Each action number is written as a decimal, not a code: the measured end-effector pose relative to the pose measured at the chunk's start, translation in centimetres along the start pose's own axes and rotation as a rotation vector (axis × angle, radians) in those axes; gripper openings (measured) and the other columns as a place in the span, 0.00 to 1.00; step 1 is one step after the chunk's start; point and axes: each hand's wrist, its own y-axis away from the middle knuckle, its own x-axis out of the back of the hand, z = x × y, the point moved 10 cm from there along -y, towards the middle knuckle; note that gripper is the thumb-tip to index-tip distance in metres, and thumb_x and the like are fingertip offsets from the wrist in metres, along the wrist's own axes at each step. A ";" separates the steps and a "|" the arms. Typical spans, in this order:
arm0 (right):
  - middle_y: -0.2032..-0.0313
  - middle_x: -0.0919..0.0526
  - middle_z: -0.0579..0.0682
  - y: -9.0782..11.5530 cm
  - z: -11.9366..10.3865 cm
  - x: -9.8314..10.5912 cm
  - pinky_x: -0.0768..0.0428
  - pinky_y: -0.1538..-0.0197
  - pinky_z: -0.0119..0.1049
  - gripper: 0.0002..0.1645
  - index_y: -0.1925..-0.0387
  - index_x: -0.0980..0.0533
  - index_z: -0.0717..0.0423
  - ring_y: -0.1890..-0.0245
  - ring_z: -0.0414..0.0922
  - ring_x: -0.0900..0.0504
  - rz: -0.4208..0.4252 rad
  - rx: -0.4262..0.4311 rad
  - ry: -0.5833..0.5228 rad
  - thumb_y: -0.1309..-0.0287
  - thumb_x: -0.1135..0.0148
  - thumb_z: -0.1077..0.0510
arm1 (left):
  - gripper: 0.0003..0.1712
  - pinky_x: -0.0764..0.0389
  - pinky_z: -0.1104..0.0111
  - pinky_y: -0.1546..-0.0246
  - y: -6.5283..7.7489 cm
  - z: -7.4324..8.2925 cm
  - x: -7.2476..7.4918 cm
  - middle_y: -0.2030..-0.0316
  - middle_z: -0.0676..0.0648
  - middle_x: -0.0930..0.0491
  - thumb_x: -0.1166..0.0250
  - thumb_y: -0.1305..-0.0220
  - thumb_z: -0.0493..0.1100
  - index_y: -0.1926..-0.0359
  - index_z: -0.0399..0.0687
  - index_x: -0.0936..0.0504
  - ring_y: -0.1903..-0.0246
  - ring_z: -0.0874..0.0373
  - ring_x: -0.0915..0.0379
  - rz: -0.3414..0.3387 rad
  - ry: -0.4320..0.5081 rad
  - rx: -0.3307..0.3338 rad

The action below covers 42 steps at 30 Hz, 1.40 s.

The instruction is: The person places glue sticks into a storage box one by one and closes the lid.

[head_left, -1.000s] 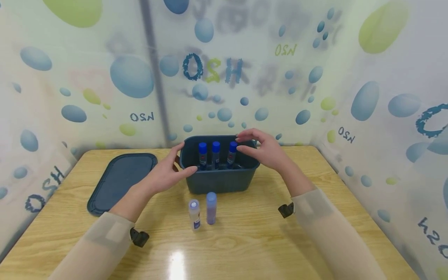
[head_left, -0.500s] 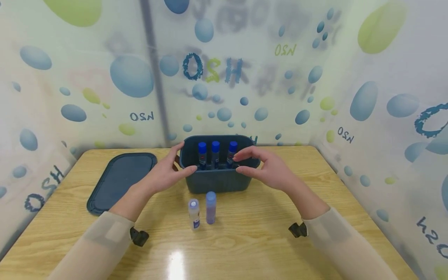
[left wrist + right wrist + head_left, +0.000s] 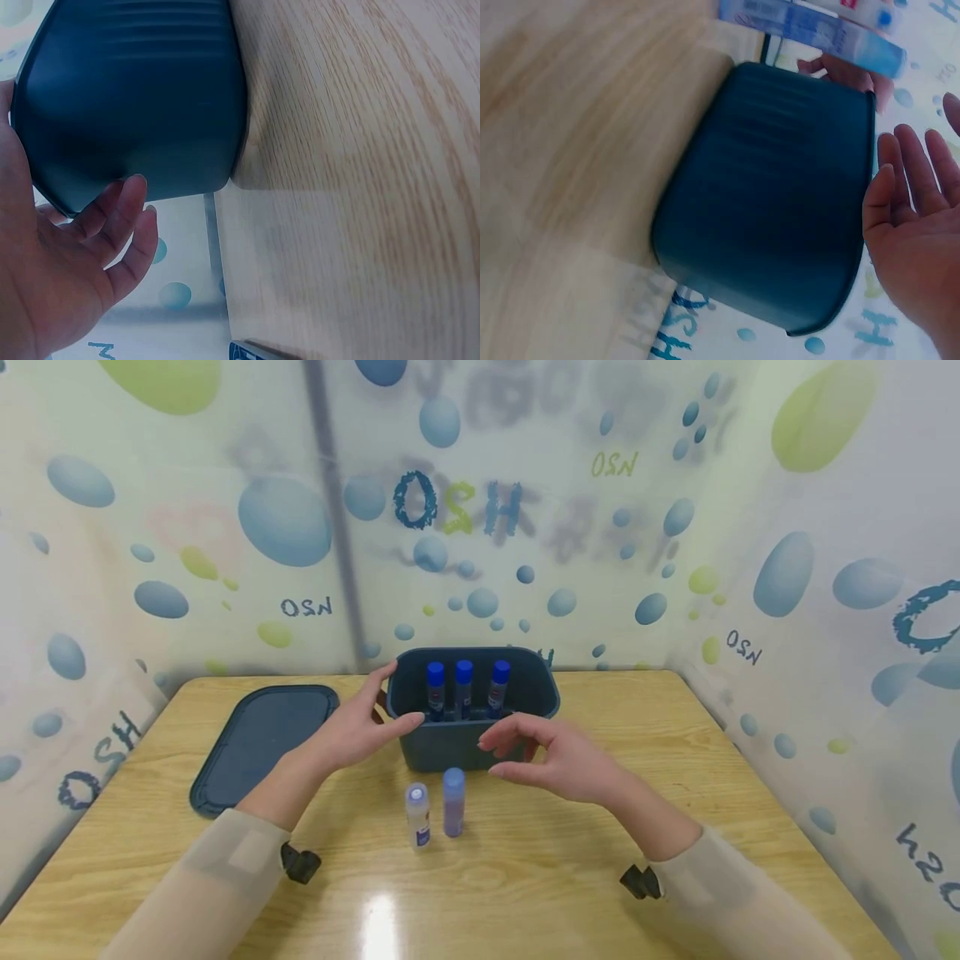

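Observation:
A dark blue-green plastic bin (image 3: 476, 745) stands near the back of the table. Inside it, three small bottles with blue caps (image 3: 464, 672) stand upright. My left hand (image 3: 352, 731) holds the bin's left end, thumb at the front rim and fingers against the end wall. In front of the bin's right half hovers my right hand (image 3: 558, 760), holding nothing, its fingers loosely bent. Two more small bottles stand before the bin: a clear one with a label (image 3: 417, 817) and a lilac-blue one (image 3: 453, 803), the latter also large in the right wrist view (image 3: 810, 34).
A flat dark lid (image 3: 262, 747) lies on the table left of the bin, partly behind the left forearm. The wooden table (image 3: 540, 893) meets a patterned curtain (image 3: 480, 568) at the back and sides.
My right hand has come down from the bin's right rim, past the right blue-capped bottle, to the front of the bin. The left hand stays at the bin's left end.

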 end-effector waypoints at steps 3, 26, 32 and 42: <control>0.40 0.11 0.45 -0.2 0.3 -1.4 0.15 0.48 0.34 0.21 0.37 0.16 0.46 0.46 0.46 0.12 -0.049 -0.018 -0.034 0.28 0.25 0.53 | 0.65 0.15 0.55 0.50 0.0 0.0 0.0 0.36 0.36 0.24 0.36 0.29 0.77 0.09 0.62 0.62 0.46 0.44 0.20 -0.002 0.001 0.001; 0.49 0.12 0.44 -1.5 1.8 -6.3 0.17 0.53 0.32 0.24 0.33 0.19 0.44 0.53 0.39 0.16 -0.135 -0.029 -0.106 0.27 0.26 0.55 | 0.64 0.14 0.56 0.50 0.0 -0.1 0.0 0.34 0.36 0.24 0.35 0.29 0.77 0.09 0.62 0.61 0.46 0.44 0.21 0.004 0.018 -0.017; 0.50 0.12 0.45 -1.5 1.6 -6.4 0.18 0.53 0.32 0.21 0.35 0.18 0.46 0.54 0.42 0.17 -0.120 0.004 -0.110 0.26 0.28 0.56 | 0.64 0.14 0.54 0.49 0.1 0.1 0.1 0.34 0.36 0.24 0.35 0.28 0.76 0.09 0.61 0.61 0.45 0.44 0.21 0.006 0.020 -0.019; 0.52 0.12 0.46 -1.4 1.4 -6.0 0.17 0.55 0.32 0.20 0.38 0.18 0.48 0.56 0.39 0.17 -0.093 0.043 -0.081 0.28 0.27 0.57 | 0.64 0.15 0.52 0.46 0.0 0.0 0.1 0.32 0.36 0.25 0.35 0.28 0.76 0.09 0.60 0.60 0.44 0.43 0.22 0.012 0.016 -0.020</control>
